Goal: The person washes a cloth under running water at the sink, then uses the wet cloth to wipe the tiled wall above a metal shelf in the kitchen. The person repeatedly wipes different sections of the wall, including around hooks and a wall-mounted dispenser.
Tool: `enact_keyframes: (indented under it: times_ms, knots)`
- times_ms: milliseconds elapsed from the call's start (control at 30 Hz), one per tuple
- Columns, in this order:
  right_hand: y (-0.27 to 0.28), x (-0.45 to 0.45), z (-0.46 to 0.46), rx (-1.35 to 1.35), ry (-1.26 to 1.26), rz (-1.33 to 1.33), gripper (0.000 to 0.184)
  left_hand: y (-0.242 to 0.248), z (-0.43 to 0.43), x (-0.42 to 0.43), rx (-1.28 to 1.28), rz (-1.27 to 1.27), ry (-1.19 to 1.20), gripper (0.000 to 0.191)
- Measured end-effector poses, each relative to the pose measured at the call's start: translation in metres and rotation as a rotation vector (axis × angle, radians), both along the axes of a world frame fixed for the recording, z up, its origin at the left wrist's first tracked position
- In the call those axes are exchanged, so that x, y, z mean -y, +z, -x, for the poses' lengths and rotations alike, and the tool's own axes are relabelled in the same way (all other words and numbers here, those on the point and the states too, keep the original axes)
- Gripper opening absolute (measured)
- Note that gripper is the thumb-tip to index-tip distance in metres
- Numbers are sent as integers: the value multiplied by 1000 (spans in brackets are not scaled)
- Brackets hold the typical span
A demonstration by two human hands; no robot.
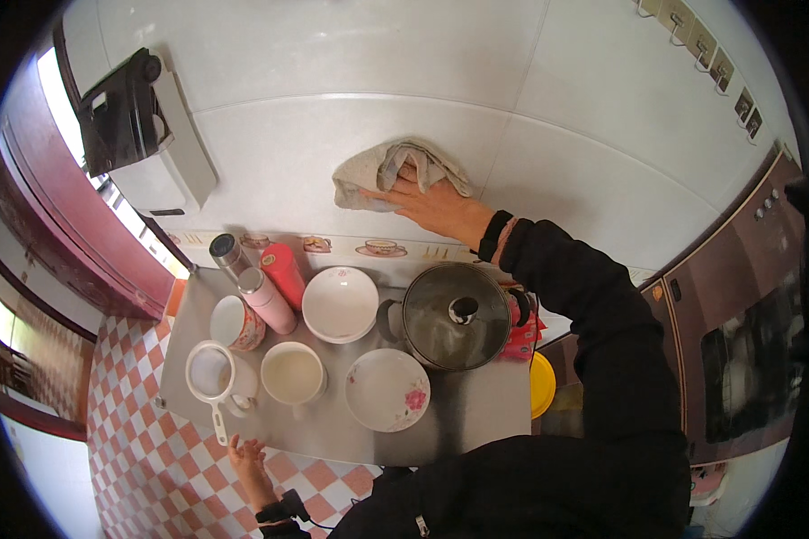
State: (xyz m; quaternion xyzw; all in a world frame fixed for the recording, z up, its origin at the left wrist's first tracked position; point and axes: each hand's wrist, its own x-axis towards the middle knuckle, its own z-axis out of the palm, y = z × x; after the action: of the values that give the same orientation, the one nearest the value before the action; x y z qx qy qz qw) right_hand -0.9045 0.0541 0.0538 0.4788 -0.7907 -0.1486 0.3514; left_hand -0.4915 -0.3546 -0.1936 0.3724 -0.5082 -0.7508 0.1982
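Observation:
My right hand (438,205) presses a beige-grey cloth (364,175) flat against the white wall tiles (276,148), some fingertips hidden in its folds. My left hand (248,465) hangs in front of the metal table (323,431), fingers loosely apart and holding nothing. Closest to it is the pale handle of a small strainer (219,424), which rests on a white pitcher (245,381). Whether the fingers touch that handle, I cannot tell. Below the cloth, the tiles carry a decorative border of printed cups (381,248).
On the table stand a glass-lidded pot (438,316), white bowls (340,303), a floral plate (385,397), a cream mug (293,374), a patterned cup (248,330), and pink (270,303), red (283,266) and steel (228,252) bottles. A wall dispenser (168,168) hangs left; a brown cabinet (728,316) stands right.

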Motion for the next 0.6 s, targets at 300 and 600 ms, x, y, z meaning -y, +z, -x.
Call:
enact_keyframes:
  times_ms: [300,600]
  knots:
    - [22,-56,-28,-158,-176,-436,72,11,2,-19,-100,-44,-51,46]
    - [18,-17,-10,91,-69,16,62,47,26,-29,-25,151,-142,41]
